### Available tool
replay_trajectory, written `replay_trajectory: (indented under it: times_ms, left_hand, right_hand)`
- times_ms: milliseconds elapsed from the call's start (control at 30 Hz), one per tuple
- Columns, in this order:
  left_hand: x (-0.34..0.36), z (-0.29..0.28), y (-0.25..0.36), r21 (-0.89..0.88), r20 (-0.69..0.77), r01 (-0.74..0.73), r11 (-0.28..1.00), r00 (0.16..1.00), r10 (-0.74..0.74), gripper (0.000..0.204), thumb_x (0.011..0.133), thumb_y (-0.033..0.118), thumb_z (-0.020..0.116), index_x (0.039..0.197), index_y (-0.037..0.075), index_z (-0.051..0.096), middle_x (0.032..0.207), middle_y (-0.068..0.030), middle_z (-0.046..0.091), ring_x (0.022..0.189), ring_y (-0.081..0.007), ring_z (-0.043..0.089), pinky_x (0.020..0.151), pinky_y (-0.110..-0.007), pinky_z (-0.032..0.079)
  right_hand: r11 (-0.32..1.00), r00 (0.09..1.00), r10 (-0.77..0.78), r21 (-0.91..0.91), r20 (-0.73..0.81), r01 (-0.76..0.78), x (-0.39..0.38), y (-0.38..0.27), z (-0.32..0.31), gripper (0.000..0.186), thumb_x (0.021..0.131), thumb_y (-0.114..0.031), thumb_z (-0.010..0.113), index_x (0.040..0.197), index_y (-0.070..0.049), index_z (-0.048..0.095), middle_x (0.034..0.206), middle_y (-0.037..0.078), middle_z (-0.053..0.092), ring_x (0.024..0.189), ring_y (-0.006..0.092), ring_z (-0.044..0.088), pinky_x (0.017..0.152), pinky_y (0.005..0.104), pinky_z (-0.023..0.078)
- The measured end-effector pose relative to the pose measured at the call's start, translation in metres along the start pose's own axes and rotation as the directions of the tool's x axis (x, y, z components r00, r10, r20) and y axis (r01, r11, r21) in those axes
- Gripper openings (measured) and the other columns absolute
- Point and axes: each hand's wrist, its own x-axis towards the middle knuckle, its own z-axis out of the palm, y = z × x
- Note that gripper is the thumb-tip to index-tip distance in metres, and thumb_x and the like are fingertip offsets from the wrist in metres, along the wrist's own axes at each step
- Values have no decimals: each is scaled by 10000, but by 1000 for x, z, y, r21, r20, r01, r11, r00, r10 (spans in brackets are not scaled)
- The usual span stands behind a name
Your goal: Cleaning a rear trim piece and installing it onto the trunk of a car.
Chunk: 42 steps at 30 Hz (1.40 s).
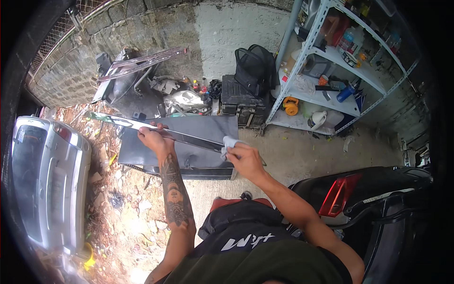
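A long, narrow, glossy trim strip (191, 138) stretches across in front of me, its far-left part bright with reflections and its right part dark. Near its middle, my left hand (155, 139) is closed around it. My right hand (247, 162) pinches a pale grey cloth (229, 143), which is pressed against the strip's right end. Below the strip stands a low table with a dark flat top (137, 147). The strip is held above that top. Part of the strip is hidden by my left fingers and the cloth.
Beyond the table lie car parts (125, 80) and clutter against the wall. A black bag (255, 71) rests on a black case (241, 97). A loaded metal shelf (326, 97) stands at right. A silver car (52, 180) is at left, a dark car (378, 189) at right.
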Motion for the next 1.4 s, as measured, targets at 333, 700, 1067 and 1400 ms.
replay_trajectory:
  times_ms: [333,700,1067,1400]
  left_hand:
    - [-20,4,14,-60,170,-121,991,977,130,205,941,234,307,1048,69,361,848,-85,465,592,-147,448,504,-257,419]
    - [-12,-13,23,-17,45,-169,986,985,169,166,950,232,266,970,73,309,760,-83,447,527,-142,395,442,-224,368]
    - [-36,-11,11,26,122,15,1000,992,-18,375,965,359,183,856,62,384,721,-20,407,517,-117,373,544,-277,407]
    - [4,-38,41,-90,19,-54,994,998,56,356,961,342,212,785,84,383,638,-4,415,472,-105,378,488,-237,375]
  right_hand:
    - [974,984,-167,166,61,155,24,-23,17,181,756,-137,650,888,-19,611,789,150,592,660,326,562,614,348,449]
    - [966,872,116,152,475,-211,-6,27,-49,351,743,-120,654,1079,-37,602,914,146,645,791,218,638,708,279,476]
    - [999,954,-22,30,300,13,23,-51,-6,417,756,-263,653,1097,-37,573,926,162,629,786,334,611,705,393,475]
    - [993,953,53,89,298,-83,-33,26,-45,280,729,-105,655,1001,-46,627,896,145,642,776,298,625,694,332,482]
